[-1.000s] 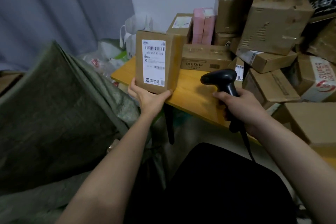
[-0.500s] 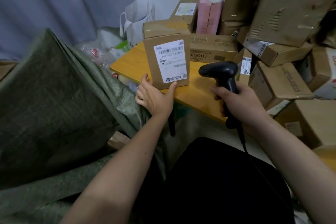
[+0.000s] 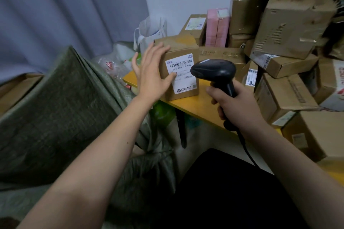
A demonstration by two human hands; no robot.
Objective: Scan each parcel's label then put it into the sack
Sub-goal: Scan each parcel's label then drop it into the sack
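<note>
A brown cardboard parcel (image 3: 178,50) stands upright on the yellow table (image 3: 201,108) near its left corner, its white barcode label (image 3: 183,78) facing me. My left hand (image 3: 150,72) lies flat against the parcel's left side, fingers spread, thumb on the label's edge. My right hand (image 3: 236,106) grips the handle of a black barcode scanner (image 3: 214,70), whose head sits right in front of the label and covers its right part. The green woven sack (image 3: 61,109) stands at the left, below my left arm.
Many cardboard parcels (image 3: 290,26) are piled on the table's right and back. Two pink boxes (image 3: 217,26) stand behind the parcel. A white bag (image 3: 152,31) and plastic bags lie by the grey curtain (image 3: 70,11). The scanner's cable (image 3: 247,152) hangs over my lap.
The parcel was set down upright on the table. My left hand moved from under its bottom edge up to its left side. The scanner came closer to the label.
</note>
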